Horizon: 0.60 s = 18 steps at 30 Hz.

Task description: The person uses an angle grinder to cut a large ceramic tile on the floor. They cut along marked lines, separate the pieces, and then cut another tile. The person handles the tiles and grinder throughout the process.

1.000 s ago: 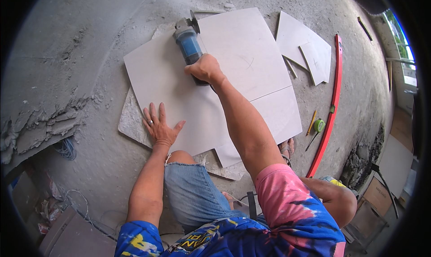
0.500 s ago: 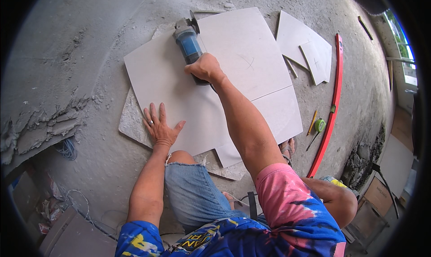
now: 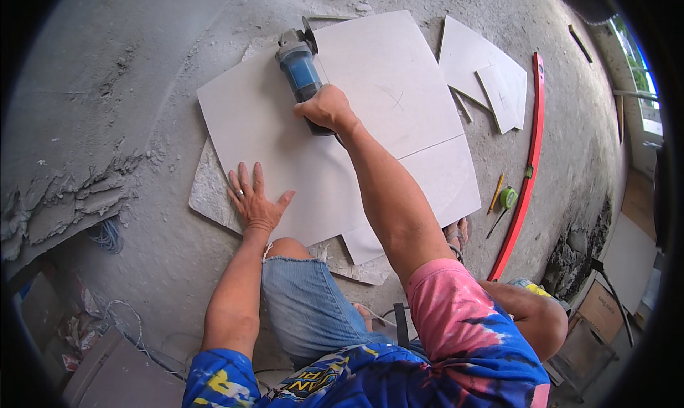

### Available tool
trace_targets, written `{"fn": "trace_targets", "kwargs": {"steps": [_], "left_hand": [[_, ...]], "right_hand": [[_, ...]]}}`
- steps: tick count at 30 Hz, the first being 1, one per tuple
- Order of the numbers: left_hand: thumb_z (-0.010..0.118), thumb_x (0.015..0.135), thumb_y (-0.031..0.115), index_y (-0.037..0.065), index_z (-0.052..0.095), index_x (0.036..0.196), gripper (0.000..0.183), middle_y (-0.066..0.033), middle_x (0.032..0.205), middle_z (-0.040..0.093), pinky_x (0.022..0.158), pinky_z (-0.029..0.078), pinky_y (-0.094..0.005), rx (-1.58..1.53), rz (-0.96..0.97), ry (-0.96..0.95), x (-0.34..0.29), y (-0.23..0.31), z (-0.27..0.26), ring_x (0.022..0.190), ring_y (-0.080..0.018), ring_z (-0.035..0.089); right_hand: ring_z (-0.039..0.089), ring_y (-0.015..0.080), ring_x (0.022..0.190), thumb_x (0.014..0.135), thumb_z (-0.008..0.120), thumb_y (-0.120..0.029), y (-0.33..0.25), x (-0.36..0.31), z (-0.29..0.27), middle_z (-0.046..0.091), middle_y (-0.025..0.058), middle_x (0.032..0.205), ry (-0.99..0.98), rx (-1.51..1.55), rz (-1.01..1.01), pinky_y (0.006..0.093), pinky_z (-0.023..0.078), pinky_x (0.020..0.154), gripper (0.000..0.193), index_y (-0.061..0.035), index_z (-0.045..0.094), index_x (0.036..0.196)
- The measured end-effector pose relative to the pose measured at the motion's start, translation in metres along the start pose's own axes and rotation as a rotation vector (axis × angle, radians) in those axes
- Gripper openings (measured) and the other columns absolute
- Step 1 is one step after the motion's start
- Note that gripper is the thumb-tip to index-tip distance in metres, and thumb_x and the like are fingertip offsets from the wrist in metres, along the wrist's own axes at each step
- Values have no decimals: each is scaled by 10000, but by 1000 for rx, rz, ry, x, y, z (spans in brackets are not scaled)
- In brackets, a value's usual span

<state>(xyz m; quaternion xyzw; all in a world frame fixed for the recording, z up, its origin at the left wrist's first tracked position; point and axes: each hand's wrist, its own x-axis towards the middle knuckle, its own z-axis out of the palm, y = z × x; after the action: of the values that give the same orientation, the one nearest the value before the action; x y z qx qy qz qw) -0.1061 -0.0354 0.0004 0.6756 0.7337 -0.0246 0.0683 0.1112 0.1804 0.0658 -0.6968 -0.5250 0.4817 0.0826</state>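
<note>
My right hand (image 3: 328,109) is wrapped round the rear body of a blue and grey angle grinder (image 3: 301,69). The grinder's disc (image 3: 308,35) stands on edge at the far side of a large white tile (image 3: 285,187), next to a thin line on its surface. Whether the disc is spinning I cannot tell. With fingers spread, my left hand (image 3: 256,201) lies flat on the tile's near left part, a ring on one finger. Under the large tile, a rough-faced slab (image 3: 214,190) sticks out at the left. A pencilled cross marks the tile's right half.
Tile offcuts (image 3: 467,55) lie to the right on the dusty concrete floor. Beyond them runs a long red spirit level (image 3: 531,158). A yellow pencil (image 3: 496,194) and a green tape measure (image 3: 507,198) rest beside it. Coiled wire (image 3: 107,235) and a broken floor edge are at the left.
</note>
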Motion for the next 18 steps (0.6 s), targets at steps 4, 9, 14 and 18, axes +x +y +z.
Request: {"fn": "trace_targets", "kwargs": {"steps": [4, 9, 14, 18], "left_hand": [[577, 744, 867, 217, 224, 1626, 1151, -167, 1667, 125, 1225, 45, -613, 4, 4, 0, 0, 0, -1, 1544, -418, 52], [558, 752, 877, 210, 233, 1624, 1144, -170, 1665, 123, 1229, 39, -608, 13, 4, -9, 0, 0, -2, 1546, -417, 47], [553, 753, 879, 214, 232, 1624, 1143, -170, 1666, 119, 1227, 40, -610, 8, 6, -10, 0, 2, -3, 1547, -416, 42], [554, 758, 874, 215, 229, 1624, 1136, -170, 1667, 117, 1226, 38, -614, 10, 2, -13, 0, 1, -3, 1548, -414, 39]], "right_hand": [[734, 355, 940, 621, 794, -342, 1, -2, 1, 737, 257, 977, 6, -5, -1, 392, 575, 847, 531, 73, 746, 949], [735, 357, 930, 623, 794, -341, 1, -7, 1, 738, 256, 967, 2, -5, -6, 395, 577, 842, 523, 72, 747, 940], [736, 358, 918, 623, 790, -337, 6, -10, 1, 738, 253, 945, 21, -19, -15, 391, 577, 835, 512, 71, 746, 930], [736, 356, 917, 622, 785, -329, 4, -15, 1, 739, 249, 950, 8, -5, 2, 388, 576, 836, 505, 68, 745, 931]]}}
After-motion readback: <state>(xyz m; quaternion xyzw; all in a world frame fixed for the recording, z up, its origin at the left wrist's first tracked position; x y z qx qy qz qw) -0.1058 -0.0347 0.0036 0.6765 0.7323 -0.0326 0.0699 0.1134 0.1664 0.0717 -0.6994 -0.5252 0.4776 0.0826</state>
